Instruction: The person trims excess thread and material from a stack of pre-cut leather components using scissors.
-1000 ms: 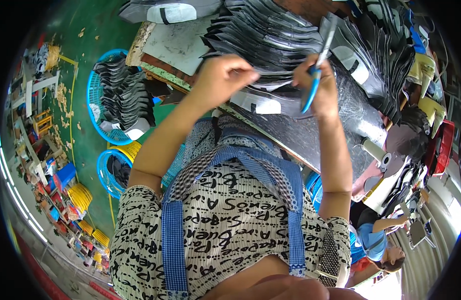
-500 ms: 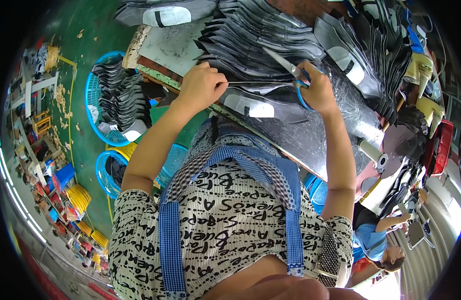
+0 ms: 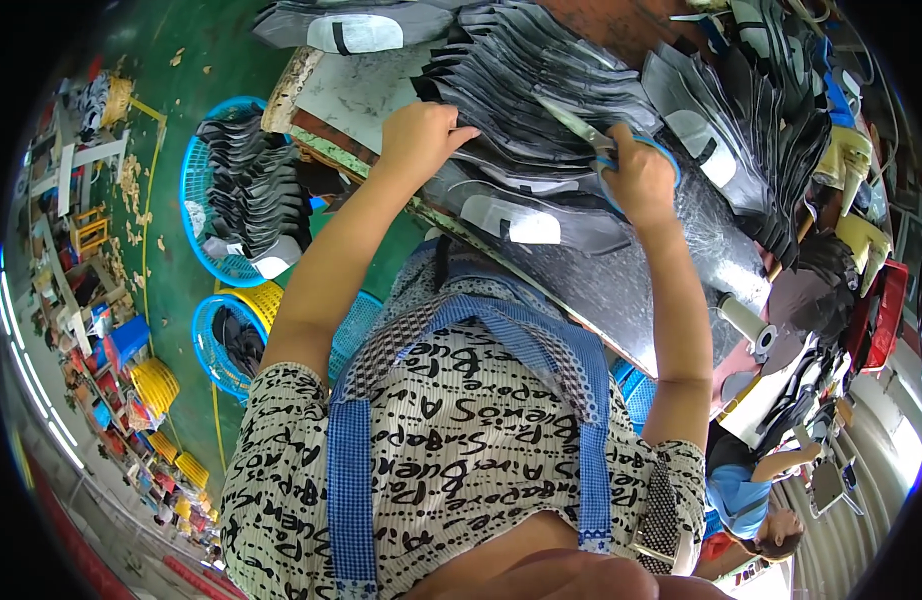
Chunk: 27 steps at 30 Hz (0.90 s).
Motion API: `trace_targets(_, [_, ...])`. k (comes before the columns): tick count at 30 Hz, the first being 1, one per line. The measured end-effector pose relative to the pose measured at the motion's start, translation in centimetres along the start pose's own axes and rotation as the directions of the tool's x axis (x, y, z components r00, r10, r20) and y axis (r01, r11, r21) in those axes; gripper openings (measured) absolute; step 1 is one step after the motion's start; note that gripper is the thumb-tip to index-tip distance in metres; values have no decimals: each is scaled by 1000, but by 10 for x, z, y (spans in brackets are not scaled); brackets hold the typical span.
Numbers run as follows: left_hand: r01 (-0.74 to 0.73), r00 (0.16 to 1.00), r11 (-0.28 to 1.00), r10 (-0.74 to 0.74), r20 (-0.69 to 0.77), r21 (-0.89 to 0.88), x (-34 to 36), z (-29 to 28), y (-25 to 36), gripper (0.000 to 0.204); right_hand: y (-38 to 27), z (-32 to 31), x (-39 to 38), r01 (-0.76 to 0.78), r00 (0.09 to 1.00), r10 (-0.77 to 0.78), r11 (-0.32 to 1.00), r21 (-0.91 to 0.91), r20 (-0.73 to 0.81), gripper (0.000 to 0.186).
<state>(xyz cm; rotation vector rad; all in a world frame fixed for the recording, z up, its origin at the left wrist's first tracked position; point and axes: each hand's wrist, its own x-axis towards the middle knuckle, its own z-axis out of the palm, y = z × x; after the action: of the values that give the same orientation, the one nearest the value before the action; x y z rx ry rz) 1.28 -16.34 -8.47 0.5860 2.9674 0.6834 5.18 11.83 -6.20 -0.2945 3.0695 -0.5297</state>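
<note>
Left hand (image 3: 418, 140) loosely curled beside the black stack (image 3: 531, 72), its hold unclear, right hand (image 3: 641, 178) closed around blue-handled scissors (image 3: 579, 124), angled over the stack, white-patched piece (image 3: 551, 225) lying on the table (image 3: 616, 288)

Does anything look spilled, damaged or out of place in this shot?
Tan scraps lie strewn on the green floor at left, loose like litter. The scissors in the right hand show no obvious damage.

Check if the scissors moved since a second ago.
Yes: the scissors swung left, their blades from the right edge of the big black stack toward its middle.
</note>
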Motion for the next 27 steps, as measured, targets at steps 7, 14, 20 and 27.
trace_targets(7, [-32,990,999,32,-138,-1,-4,-5,5,18,-25,-27,3,242,970,-240,961,-130,32,30])
trace_targets(14, [130,991,937,-112,76,-324,-6,-24,-6,9,-59,1,30,338,934,-304,922,-190,187,38])
trace_targets(20, [364,924,596,-330,194,-716,-7,-28,-22,16,-46,-13,27,317,931,-305,948,-29,200,30])
trace_targets(27, [316,932,412,35,361,-855,5,-24,56,17,-55,-14,21,-304,952,1,133,943,307,31])
